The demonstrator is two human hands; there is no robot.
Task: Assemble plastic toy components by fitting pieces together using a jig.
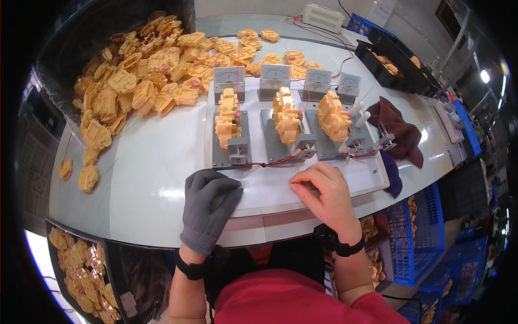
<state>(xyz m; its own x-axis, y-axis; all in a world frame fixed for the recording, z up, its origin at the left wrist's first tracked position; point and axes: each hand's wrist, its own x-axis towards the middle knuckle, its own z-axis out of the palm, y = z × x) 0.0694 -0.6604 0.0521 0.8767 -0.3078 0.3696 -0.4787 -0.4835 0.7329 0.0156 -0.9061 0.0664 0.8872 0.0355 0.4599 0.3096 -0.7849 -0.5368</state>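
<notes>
My left hand [210, 204], in a grey knit glove, rests at the front edge of a white board [270, 197], fingers bent together and nothing seen in them. Bare, my right hand [324, 193] lies at the same edge further right, thumb and fingertips drawn close, also without a visible object. Beyond them, yellow-orange plastic housings stand upright in grey test fixtures: a left one [228, 121], a middle one [286, 116] and a right one [333, 116]. Toggle clamps [237, 150] sit at the fixtures' near ends. Neither hand touches a housing.
Small panel meters [275, 75] stand behind the fixtures, with red wires between. A large heap of similar housings [140, 70] covers the back left. Brown cloth [396, 129] lies at right. Black trays [399, 62], a white instrument box [322, 17] and blue crates [418, 232] surround the table.
</notes>
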